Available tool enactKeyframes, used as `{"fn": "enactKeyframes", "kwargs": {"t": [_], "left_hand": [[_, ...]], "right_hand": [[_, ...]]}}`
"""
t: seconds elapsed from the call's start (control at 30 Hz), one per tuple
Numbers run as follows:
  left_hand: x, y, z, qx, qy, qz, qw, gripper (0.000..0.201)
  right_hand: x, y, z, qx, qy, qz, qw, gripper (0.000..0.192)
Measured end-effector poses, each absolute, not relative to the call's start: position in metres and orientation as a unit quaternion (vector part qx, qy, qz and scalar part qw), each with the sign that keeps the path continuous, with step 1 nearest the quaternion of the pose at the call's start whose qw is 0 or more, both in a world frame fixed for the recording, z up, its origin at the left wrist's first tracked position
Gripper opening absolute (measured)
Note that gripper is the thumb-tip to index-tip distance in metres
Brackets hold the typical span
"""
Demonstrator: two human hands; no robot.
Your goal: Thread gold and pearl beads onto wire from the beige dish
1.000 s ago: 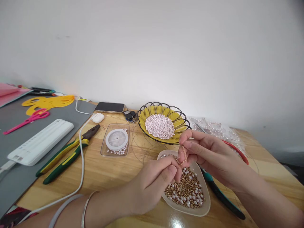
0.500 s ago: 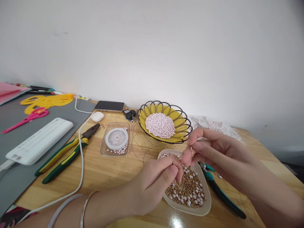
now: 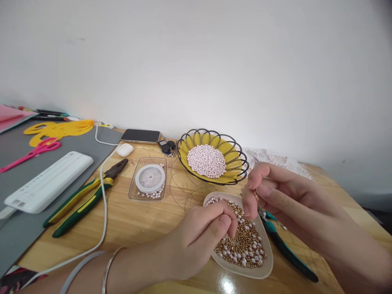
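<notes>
My right hand pinches a short strand of small gold beads between thumb and fingers, above the right side of a cream dish. My left hand is closed, thumb against the curled index finger, over the dish's left edge; whatever is in that pinch is hidden or too fine to see. Beneath both hands lies the cream dish, which holds loose gold beads and white pearl beads. A gap separates the two hands.
Behind the dish stands a yellow basket of pinkish pearls. Cutters with dark teal handles lie to the right. Leftward are a clear box with a thread spool, green-yellow pliers, a white cable, a phone and a power bank.
My right hand has moved slightly right, away from my left hand, with the gold strand still pinched. The left hand stays nearly in place. The gap between the hands has widened.
</notes>
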State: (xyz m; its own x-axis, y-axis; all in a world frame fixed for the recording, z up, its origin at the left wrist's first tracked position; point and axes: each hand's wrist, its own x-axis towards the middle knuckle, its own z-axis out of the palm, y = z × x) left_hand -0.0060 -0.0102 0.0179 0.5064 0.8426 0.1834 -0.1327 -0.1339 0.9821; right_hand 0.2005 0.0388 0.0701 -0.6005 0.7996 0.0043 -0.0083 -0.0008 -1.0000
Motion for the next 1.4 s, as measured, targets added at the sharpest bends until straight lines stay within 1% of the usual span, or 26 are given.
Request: {"fn": "enactKeyframes", "kwargs": {"t": [0.1,0.3,0.43,0.63,0.87,1.03,1.23,1.4], "left_hand": [[-0.006,-0.01,0.016,0.632,0.276,0.412,0.596,0.03],[-0.006,-0.01,0.015,0.636,0.274,0.416,0.589,0.03],[-0.006,-0.01,0.017,0.646,0.265,0.421,0.579,0.03],[-0.005,-0.009,0.016,0.651,0.269,0.421,0.571,0.029],[-0.006,-0.01,0.016,0.658,0.296,0.409,0.558,0.029],[-0.006,-0.009,0.016,0.658,0.308,0.41,0.551,0.029],[-0.006,-0.01,0.016,0.661,0.315,0.409,0.544,0.03],[-0.006,-0.01,0.017,0.663,0.316,0.408,0.542,0.031]], "right_hand": [[0.199,0.038,0.07,-0.31,-0.635,0.631,0.32,0.013],[0.192,0.033,0.077,-0.353,-0.671,0.557,0.339,0.014],[0.189,0.03,0.079,-0.368,-0.679,0.535,0.343,0.015],[0.19,0.029,0.079,-0.375,-0.69,0.519,0.337,0.012],[0.199,0.03,0.081,-0.384,-0.729,0.482,0.298,0.006],[0.205,0.029,0.077,-0.39,-0.748,0.444,0.3,0.01],[0.203,0.029,0.075,-0.394,-0.736,0.449,0.319,0.009],[0.202,0.028,0.08,-0.399,-0.726,0.465,0.312,0.006]]}}
